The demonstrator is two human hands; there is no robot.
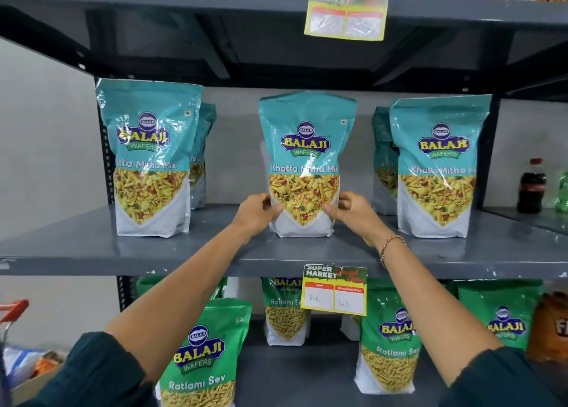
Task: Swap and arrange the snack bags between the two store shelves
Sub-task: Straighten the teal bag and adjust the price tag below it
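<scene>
A teal Khatta Mitha Mix bag point(304, 148) stands upright in the middle of the grey middle shelf point(92, 253). My left hand point(256, 211) grips its lower left edge and my right hand point(353, 211) grips its lower right edge. Two more teal bags stand at the left point(147, 157) and right point(436, 166), each with another bag partly hidden behind it. On the lower shelf point(292, 376) stand several green Ratlami Sev bags: front left point(203, 354), middle back point(284, 311), right point(390, 345) and far right point(504, 314).
Price cards hang from the upper shelf edge point(345, 13) and the middle shelf edge point(335, 289). A dark cola bottle point(531, 186) stands on the neighbouring shelf at right. A red cart handle point(13, 308) and a box of packets point(27, 373) are at lower left.
</scene>
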